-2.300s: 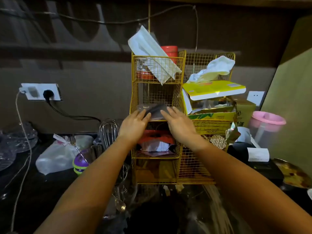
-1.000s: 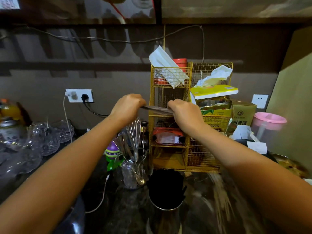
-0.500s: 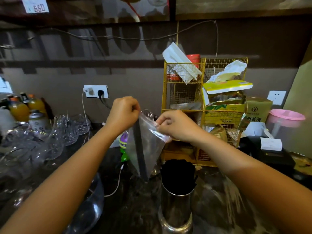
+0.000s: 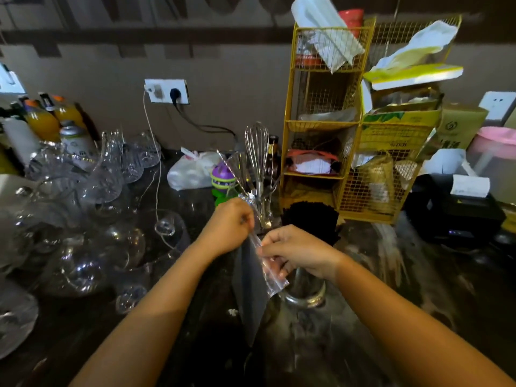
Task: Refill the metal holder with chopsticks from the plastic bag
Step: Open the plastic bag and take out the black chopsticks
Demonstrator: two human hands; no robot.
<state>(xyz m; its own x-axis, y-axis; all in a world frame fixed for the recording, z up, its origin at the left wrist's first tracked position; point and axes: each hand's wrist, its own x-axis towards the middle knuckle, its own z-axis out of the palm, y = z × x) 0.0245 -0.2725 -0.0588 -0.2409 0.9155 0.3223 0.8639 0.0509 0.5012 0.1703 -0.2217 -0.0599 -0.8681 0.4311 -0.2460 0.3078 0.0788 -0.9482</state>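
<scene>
A clear plastic bag (image 4: 251,291) with dark chopsticks inside hangs upright in front of me, just above the dark counter. My left hand (image 4: 229,226) pinches its top left edge. My right hand (image 4: 296,251) grips the top right edge, fingers curled over the plastic. Right behind my right hand stands the shiny metal holder (image 4: 305,289), with a bunch of black chopsticks (image 4: 310,220) standing in it. The holder's upper wall is hidden by my right hand.
A yellow wire rack (image 4: 324,124) full of boxes and papers stands behind the holder. A jar with a whisk (image 4: 257,152) is just beyond my left hand. Many glass cups (image 4: 83,219) crowd the counter on the left. A black printer (image 4: 458,213) sits at right.
I took the bag off the rack shelf and brought it down and toward me. It went from flat to hanging upright, and both hands now sit lower, beside the holder.
</scene>
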